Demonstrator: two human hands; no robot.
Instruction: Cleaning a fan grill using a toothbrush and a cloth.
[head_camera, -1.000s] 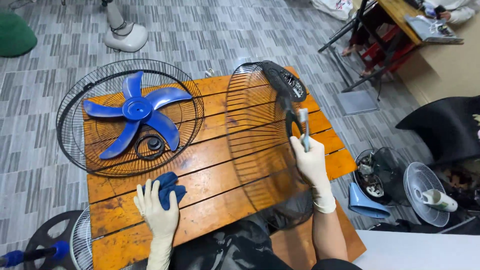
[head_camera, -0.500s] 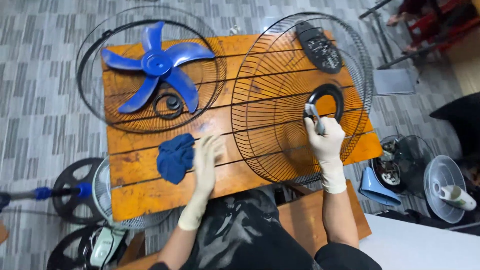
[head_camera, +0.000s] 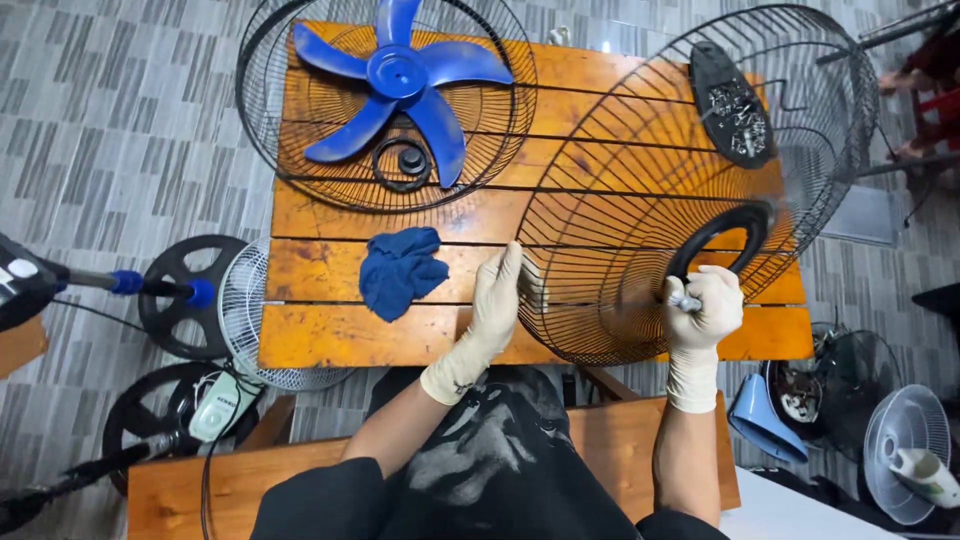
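A black wire fan guard (head_camera: 640, 170) stands tilted on the orange slatted table (head_camera: 330, 335). My left hand (head_camera: 497, 293), in a white glove, grips the guard's near-left rim. My right hand (head_camera: 705, 308), also gloved, is closed on a small grey-handled tool at the guard's black centre ring (head_camera: 722, 234). A blue cloth (head_camera: 401, 268) lies on the table just left of my left hand. Further back a blue fan blade (head_camera: 400, 85) rests inside a second black guard (head_camera: 385, 105), with a black ring and knob (head_camera: 403, 163) beside it.
A black oval plate (head_camera: 733, 105) lies behind the tilted guard. Fan bases and a white guard (head_camera: 245, 310) sit on the floor at left. At right are a blue part (head_camera: 765, 420), a small white fan (head_camera: 905, 450) and someone's feet (head_camera: 925, 70).
My left hand left the blue cloth and took the guard's rim. The guard tipped toward me; the right hand stayed at the centre ring. My view swung to look more steeply down.
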